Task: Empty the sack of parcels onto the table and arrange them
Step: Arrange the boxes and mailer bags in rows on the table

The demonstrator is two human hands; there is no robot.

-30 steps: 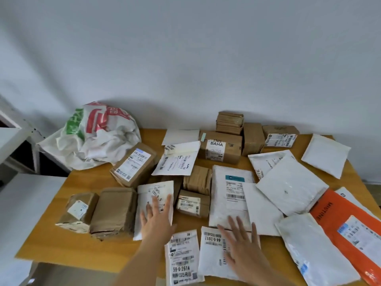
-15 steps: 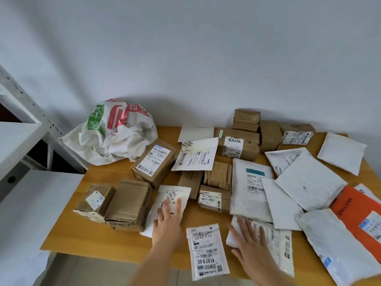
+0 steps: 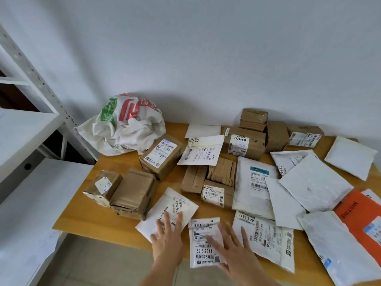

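Sack (image 3: 123, 124) lies crumpled at table (image 3: 86, 219) back-left; parcels spread across top; left hand (image 3: 168, 240) flat on white mailer (image 3: 167, 211), right hand (image 3: 233, 246) flat on labelled mailer (image 3: 204, 242), fingers spread, gripping nothing; labelled mailer overhangs front edge, a careless push likely drops it.

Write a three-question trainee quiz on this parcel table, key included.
1. True or false: the sack lies crumpled at the table's far left corner.
2. Which hand rests on the mailer marked 59-6-2614? A) left hand B) right hand
3. What word is printed on the box near the wall?

Key: 1 true; 2 B; 3 BAHA.
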